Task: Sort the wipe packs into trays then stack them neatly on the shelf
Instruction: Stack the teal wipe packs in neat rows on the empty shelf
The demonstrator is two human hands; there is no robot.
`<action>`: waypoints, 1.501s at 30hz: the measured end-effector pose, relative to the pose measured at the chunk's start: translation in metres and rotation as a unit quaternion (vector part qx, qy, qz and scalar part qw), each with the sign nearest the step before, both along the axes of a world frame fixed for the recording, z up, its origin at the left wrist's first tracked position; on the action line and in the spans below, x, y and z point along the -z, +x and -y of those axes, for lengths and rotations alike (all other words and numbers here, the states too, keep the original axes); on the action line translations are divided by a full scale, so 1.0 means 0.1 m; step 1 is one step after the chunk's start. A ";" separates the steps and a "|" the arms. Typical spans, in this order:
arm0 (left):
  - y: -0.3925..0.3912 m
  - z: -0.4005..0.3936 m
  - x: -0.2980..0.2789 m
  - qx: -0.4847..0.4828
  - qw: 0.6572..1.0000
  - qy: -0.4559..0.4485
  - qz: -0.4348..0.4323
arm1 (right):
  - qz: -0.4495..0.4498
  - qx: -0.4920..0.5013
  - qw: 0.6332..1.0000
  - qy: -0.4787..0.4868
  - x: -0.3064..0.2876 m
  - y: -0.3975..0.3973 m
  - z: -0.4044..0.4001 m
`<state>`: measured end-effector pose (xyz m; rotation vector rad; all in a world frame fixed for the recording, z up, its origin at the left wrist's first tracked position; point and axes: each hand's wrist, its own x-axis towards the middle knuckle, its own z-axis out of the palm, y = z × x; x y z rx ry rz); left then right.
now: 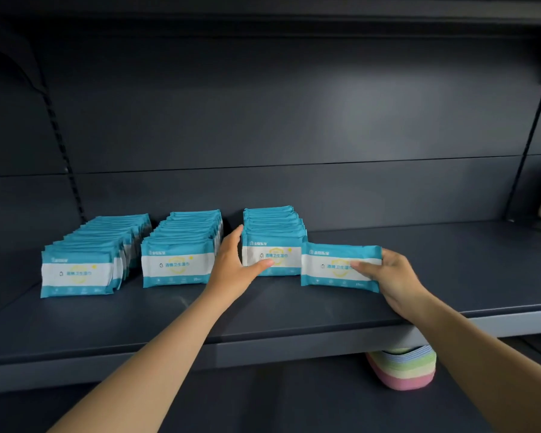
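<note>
three rows of wipe packs stood on edge on the dark shelf (325, 310): the left row (88, 264), the middle row (181, 251) and the third row (272, 242), each running back toward the rear panel. the left hand (235, 267) cupped the front left corner of the third row, fingers along its side and thumb curled across the face of the front pack, steadying it. the right hand (391, 276) pinched a loose pack (341, 267) by its right end, thumb on the printed face, fingers behind; the pack stood upright just right of the third row's front, its left edge seeming to overlap it.

the step looked like adding this pack to the shelf. done well, it would be kept upright, label forward, bottom edge flat on the shelf, and squared with its neighbours' fronts. the left hand should brace the row so it does not topple. no trays showed; a striped pastel thing (402, 368) lay below.
</note>
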<state>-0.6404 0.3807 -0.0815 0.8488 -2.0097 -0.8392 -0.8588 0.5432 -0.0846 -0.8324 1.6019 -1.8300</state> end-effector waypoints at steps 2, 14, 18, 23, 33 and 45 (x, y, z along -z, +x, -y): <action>0.04 -0.05 -0.06 0.014 0.999 -0.041 0.020 | -0.015 -0.017 1.000 -0.005 -0.01 0.17 0.12; 0.09 0.05 -0.08 -0.013 0.993 -0.104 0.048 | -0.140 -0.057 0.989 0.001 -0.08 0.63 0.71; 0.04 0.13 -0.03 -0.017 0.990 -0.113 0.077 | -0.242 -0.021 0.969 0.045 -0.07 0.59 0.81; -0.04 0.19 0.05 -0.017 0.991 -0.099 0.085 | -0.365 0.054 0.928 0.047 0.02 0.56 0.86; -0.17 0.26 0.14 -0.010 0.997 -0.002 0.078 | -0.308 -0.025 0.939 0.152 0.07 0.44 0.94; -0.21 0.24 0.12 -0.050 0.992 0.007 0.115 | -0.322 0.006 0.936 0.144 0.12 0.33 0.99</action>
